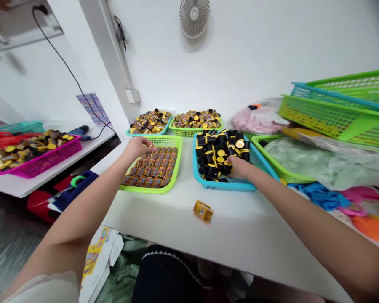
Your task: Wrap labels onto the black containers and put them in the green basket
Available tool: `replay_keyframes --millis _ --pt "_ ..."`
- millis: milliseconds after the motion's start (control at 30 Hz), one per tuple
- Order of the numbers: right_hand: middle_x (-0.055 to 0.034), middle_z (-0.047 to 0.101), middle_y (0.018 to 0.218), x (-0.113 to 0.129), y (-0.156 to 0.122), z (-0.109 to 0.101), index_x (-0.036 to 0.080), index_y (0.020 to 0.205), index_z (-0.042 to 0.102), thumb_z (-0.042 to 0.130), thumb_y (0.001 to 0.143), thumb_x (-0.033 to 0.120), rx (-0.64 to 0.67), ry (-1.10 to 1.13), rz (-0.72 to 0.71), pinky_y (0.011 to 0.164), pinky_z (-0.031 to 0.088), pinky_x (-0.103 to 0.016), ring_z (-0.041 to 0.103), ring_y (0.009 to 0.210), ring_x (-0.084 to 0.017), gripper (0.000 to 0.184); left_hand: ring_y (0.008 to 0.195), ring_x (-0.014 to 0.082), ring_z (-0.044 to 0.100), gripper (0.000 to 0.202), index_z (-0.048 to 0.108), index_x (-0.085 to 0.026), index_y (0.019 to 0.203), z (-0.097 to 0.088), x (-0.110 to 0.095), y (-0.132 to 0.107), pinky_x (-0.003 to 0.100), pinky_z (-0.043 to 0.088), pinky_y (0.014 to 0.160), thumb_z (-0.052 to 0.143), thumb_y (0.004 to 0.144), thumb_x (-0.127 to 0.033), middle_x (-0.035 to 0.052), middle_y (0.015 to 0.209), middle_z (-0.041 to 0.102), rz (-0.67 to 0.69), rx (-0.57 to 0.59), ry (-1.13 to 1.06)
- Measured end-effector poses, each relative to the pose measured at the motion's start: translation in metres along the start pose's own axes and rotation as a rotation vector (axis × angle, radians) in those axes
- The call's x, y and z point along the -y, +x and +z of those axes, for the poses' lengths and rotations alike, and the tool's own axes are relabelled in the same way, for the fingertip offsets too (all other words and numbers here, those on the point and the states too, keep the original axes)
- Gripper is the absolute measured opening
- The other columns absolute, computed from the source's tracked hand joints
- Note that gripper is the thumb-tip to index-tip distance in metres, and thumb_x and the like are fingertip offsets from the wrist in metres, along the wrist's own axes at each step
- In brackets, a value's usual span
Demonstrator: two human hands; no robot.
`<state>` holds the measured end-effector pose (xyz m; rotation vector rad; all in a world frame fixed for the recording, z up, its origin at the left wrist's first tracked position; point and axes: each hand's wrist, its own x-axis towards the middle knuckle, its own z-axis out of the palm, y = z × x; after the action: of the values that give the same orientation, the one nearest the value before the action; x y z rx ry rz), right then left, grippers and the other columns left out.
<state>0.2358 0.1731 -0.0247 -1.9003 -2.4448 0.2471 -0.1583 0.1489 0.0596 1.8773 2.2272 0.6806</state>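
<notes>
**Hand positions.** The left hand is closed to a narrow pinch, thumb and fingertips drawn together just above a lime-green plastic mesh basket. Any item in the pinch is too small to make out. This basket carries small cylinders with brown-and-gold printed labels, standing in close, regular rows. The right hand rests with its fingers curled onto a heap of black cylinders with yellow bands and gold end caps. The heap lies loosely in a sky-blue plastic mesh basket. Whether the right hand has a firm hold on any cylinder cannot be determined, as its fingers are partly hidden among the heap.

**Work area.** Both baskets sit side by side on a white counter. A small yellow printed packet lies alone on the counter, in front of the baskets. Two further mesh baskets of labelled cylinders, one turquoise and one green, stand behind them.

**Handling notes.** Tightly packed rows are best approached from an exposed edge, so that neighbouring cylinders are not disturbed. Take each item between the fingertips rather than the palm. In the loose heap, steady the surrounding cylinders lightly, because they can roll over the basket rim.
</notes>
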Motion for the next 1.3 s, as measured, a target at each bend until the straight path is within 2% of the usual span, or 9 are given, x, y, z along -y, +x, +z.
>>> replay_keyframes --millis 200,333,567,700,833,967,1033,1167,1300 --pt "-0.0113 0.070 0.103 -0.008 0.006 -0.005 0.017 0.103 0.058 0.067 0.067 0.010 -0.021 -0.047 -0.002 0.070 0.044 -0.026 0.066 0.095 -0.025 0.037 0.095 0.0208 0.066 0.029 0.065 -0.014 0.107 0.015 0.012 0.032 0.038 0.055 0.083 0.062 0.092 -0.037 0.0072 0.108 0.067 -0.074 0.163 0.148" --pt "-0.0091 0.070 0.101 -0.006 -0.005 -0.009 0.018 0.104 0.060 0.064 0.068 0.009 0.002 -0.044 -0.023 0.066 0.043 -0.024 0.067 0.090 -0.022 0.037 0.103 0.0232 0.063 0.031 0.060 -0.016 0.119 0.026 0.011 0.029 0.042 0.055 0.087 0.059 0.094 -0.035 0.0089 0.121 0.061 -0.062 0.248 0.207" --pt "-0.0059 0.072 0.078 -0.008 -0.019 -0.013 0.018 0.079 0.073 0.069 0.059 0.009 0.181 -0.013 -0.013 0.062 0.047 -0.027 0.068 0.072 -0.022 0.022 0.112 0.0290 0.060 0.035 0.058 -0.013 0.124 0.016 -0.004 0.009 0.050 0.051 0.093 0.058 0.094 -0.032 0.0132 0.126 0.059 0.070 0.137 0.290" --pt "-0.0067 0.072 0.073 -0.012 -0.021 -0.016 0.018 0.067 0.073 0.072 0.055 0.007 0.158 0.023 -0.014 0.071 0.050 -0.031 0.069 0.078 -0.026 0.016 0.133 0.0364 0.043 0.039 0.053 -0.012 0.134 0.021 -0.038 -0.041 0.056 0.038 0.107 0.043 0.098 -0.024 0.0205 0.141 0.050 0.304 0.000 0.289" --pt "-0.0071 0.074 0.092 -0.009 -0.039 -0.023 0.019 0.100 0.071 0.070 0.073 0.028 -0.035 0.154 -0.033 0.077 0.052 -0.030 0.070 0.087 -0.024 0.028 0.123 0.0250 0.057 0.038 0.059 -0.014 0.129 0.067 -0.062 -0.141 0.039 0.045 0.104 0.037 0.100 -0.026 0.0151 0.129 0.063 1.019 0.217 0.231" --pt "-0.0020 0.069 0.071 0.000 -0.074 -0.012 0.021 0.116 0.058 0.047 0.092 0.036 -0.456 0.749 -0.073 0.064 0.056 -0.032 0.068 0.062 -0.019 0.030 0.139 0.0324 0.042 0.073 0.039 -0.004 0.145 0.122 -0.049 -0.231 0.044 0.039 0.111 0.041 0.096 -0.058 0.0211 0.149 0.045 1.100 0.258 0.366" --pt "-0.0028 0.068 0.078 0.002 -0.092 0.001 0.024 0.115 0.055 0.045 0.095 0.036 -0.643 0.927 -0.147 0.056 0.055 -0.033 0.066 0.057 -0.018 0.026 0.138 0.0326 0.044 0.073 0.041 -0.003 0.144 0.134 -0.036 -0.257 0.044 0.038 0.111 0.042 0.095 -0.058 0.0218 0.148 0.045 1.121 0.205 0.424" --pt "-0.0105 0.062 0.120 -0.004 -0.111 0.025 0.026 0.113 0.056 0.054 0.092 0.030 -0.864 0.904 -0.337 0.062 0.059 -0.036 0.069 0.067 -0.017 0.022 0.123 0.0300 0.060 0.040 0.055 -0.002 0.132 0.119 -0.021 -0.283 0.042 0.044 0.105 0.042 0.097 -0.017 0.0189 0.134 0.061 1.282 0.023 0.481" --pt "-0.0109 0.063 0.118 -0.009 -0.114 0.030 0.026 0.116 0.056 0.059 0.086 0.018 -0.973 0.710 -0.540 0.079 0.060 -0.042 0.068 0.098 -0.025 0.032 0.112 0.0221 0.067 0.041 0.061 -0.003 0.122 0.085 -0.031 -0.278 0.032 0.053 0.095 0.032 0.093 -0.003 0.0140 0.120 0.070 1.351 0.039 0.340"
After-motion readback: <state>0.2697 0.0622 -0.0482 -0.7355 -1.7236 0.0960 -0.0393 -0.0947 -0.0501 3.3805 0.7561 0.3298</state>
